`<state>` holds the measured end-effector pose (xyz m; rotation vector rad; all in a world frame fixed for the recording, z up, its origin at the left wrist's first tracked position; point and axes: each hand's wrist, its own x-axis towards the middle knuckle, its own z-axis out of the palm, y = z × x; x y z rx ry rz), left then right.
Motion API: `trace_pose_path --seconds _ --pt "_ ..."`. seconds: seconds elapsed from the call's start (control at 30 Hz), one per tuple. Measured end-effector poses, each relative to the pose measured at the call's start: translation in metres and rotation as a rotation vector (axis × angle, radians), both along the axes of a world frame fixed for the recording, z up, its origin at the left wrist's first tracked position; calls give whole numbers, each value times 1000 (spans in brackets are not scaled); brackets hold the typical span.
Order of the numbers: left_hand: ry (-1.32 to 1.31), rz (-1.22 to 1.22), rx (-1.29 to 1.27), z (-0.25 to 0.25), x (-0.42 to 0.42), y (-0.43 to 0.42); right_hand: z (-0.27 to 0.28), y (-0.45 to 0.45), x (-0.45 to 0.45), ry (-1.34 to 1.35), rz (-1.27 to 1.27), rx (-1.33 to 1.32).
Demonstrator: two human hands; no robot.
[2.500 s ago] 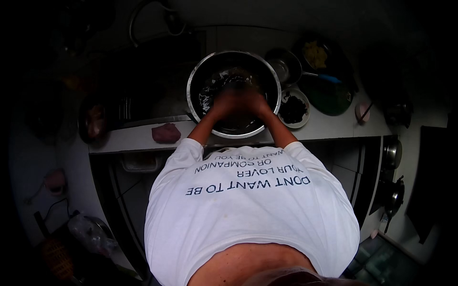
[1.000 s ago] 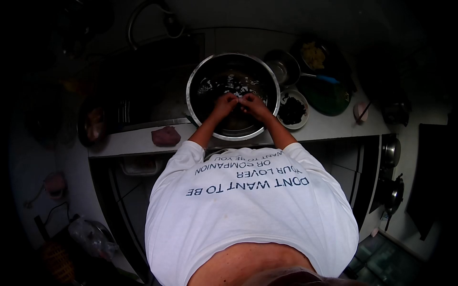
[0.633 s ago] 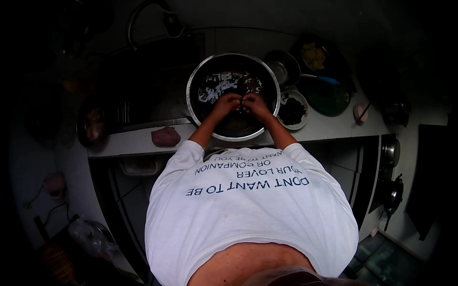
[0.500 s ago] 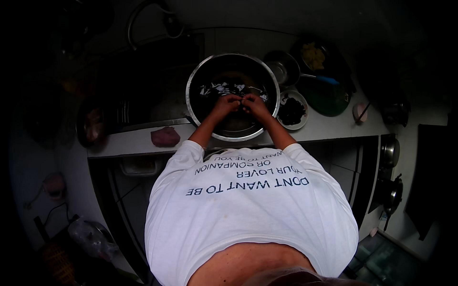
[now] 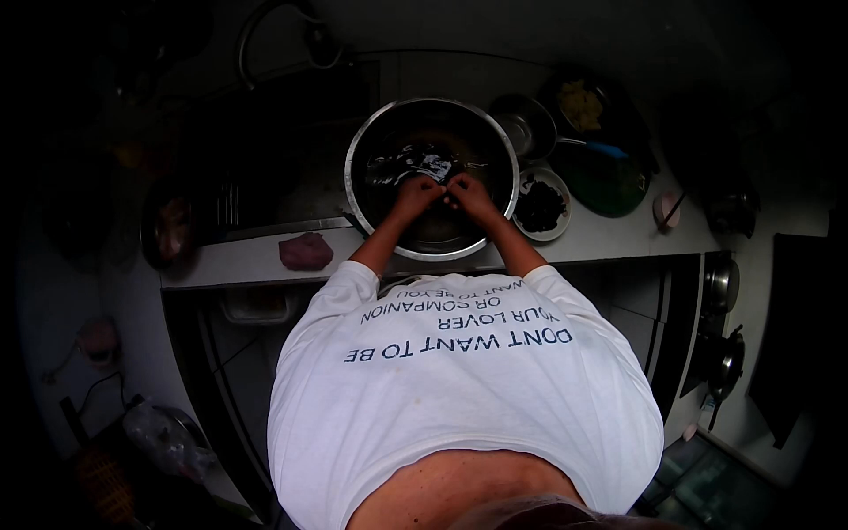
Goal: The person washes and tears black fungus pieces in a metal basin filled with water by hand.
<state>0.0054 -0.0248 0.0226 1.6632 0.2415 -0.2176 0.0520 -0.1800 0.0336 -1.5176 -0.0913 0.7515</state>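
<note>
A wide metal basin of dark, rippling water stands on the counter. My left hand and my right hand meet over its near half, fingertips pinched together and almost touching. Whatever lies between the fingers is too dark and small to make out. Against the basin's right side is a white bowl of dark, crinkled pieces.
A saucepan with a blue handle sits behind the bowl, beside a green round board and a dish of yellow pieces. Left are a reddish cloth-like lump and a faucet.
The hands stay together over the basin, with slight shifts of the fingers. Reflections on the water have changed shape.
</note>
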Motion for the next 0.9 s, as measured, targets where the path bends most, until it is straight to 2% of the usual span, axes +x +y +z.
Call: trace_pose_path --seconds 0.23,0.33,0.43,0.5,0.53,0.6,0.63,0.7,0.77,0.9 --pt "0 -81 80 -7 1 1 6 -2 -3 -5 62 -19" --pt "180 -26 -309 6 0 1 1 -2 -2 10 39 26" --pt "167 83 -683 4 1 4 1 -3 -1 45 -21 89" --pt "169 153 -650 7 1 6 2 -5 1 50 -44 74" --pt "170 190 -635 8 2 8 -3 -7 3 -151 23 26" --pt "-99 33 -337 -5 2 9 -8 -7 6 -453 135 -45" --pt "-48 22 -325 -5 1 8 -5 -6 6 -555 172 -67" --pt "98 38 -420 0 0 6 -2 -6 5 -546 169 -82" --pt "290 92 -631 4 0 5 -9 -5 8 -502 135 -134" --pt "-75 -39 -380 -50 10 8 -23 -9 9 -487 117 -112"
